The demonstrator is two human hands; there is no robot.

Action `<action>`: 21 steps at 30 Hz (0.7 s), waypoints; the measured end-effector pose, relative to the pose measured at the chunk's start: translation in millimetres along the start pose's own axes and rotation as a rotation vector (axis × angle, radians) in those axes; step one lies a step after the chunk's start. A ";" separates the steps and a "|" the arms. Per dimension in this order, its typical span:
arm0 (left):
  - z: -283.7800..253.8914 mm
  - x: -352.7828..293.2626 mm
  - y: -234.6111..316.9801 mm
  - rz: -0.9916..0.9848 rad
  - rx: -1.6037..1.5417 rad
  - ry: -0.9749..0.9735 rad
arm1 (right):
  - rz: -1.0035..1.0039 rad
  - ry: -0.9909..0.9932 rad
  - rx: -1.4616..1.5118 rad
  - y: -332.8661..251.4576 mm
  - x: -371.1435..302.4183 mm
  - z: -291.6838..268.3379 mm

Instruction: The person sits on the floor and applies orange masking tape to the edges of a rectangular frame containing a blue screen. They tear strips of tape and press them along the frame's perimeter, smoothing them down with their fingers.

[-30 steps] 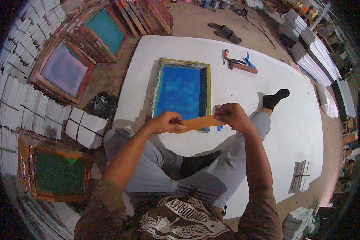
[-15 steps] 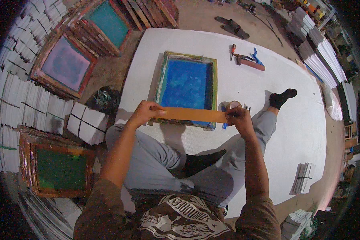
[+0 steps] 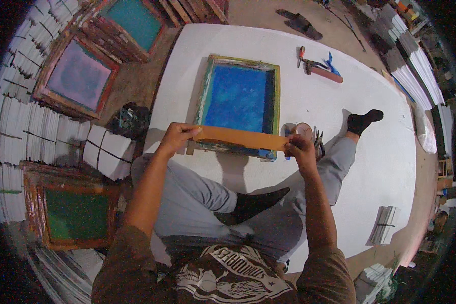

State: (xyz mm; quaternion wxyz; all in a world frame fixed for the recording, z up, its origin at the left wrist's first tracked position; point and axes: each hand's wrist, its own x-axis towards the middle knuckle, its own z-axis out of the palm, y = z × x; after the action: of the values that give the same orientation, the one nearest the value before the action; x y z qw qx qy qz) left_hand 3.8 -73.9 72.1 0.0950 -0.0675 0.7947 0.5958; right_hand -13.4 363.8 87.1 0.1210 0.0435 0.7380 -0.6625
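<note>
A strip of brown tape (image 3: 243,138) is stretched between my two hands, over the near edge of a screen-printing frame (image 3: 276,99). My left hand (image 3: 180,138) pinches its left end; my right hand (image 3: 301,147) pinches the other. The strip slopes a little, its left end farther from me. Blue mesh (image 3: 238,96) fills the wooden frame, which lies flat on a white sheet. Just beyond my right hand sits a roll of tape (image 3: 303,128), partly hidden. I cannot tell whether the strip touches the frame.
Pliers (image 3: 318,142) lie by my right hand. Hand tools with a reddish-brown bar (image 3: 327,74) rest at the far right of the white sheet (image 3: 359,187). More framed screens (image 3: 81,78) and strapped stacks of white sheets (image 3: 106,149) stand along the left. My legs flank the near side.
My left hand has moved slightly away from me, lifting the strip's left end in the picture. The strip now slopes down to the right and shows more of the frame's near edge.
</note>
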 end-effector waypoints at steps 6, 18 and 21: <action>0.2 10.6 -0.5 -0.033 -0.034 0.007 | -0.099 0.091 0.069 16.7 6.2 8.8; -4.0 32.8 -25.9 -0.001 -0.040 0.046 | -0.021 -0.062 -0.155 61.2 26.3 4.3; -5.0 35.3 -26.0 -0.057 -0.015 0.015 | 0.000 -0.093 -0.287 63.6 27.7 3.2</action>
State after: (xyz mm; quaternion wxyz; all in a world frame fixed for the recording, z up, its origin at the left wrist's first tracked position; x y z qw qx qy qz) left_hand -25.2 -85.8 41.0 0.1055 -0.0951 0.7886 0.5982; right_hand -25.5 365.5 18.7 0.1600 -0.0051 0.8188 -0.5513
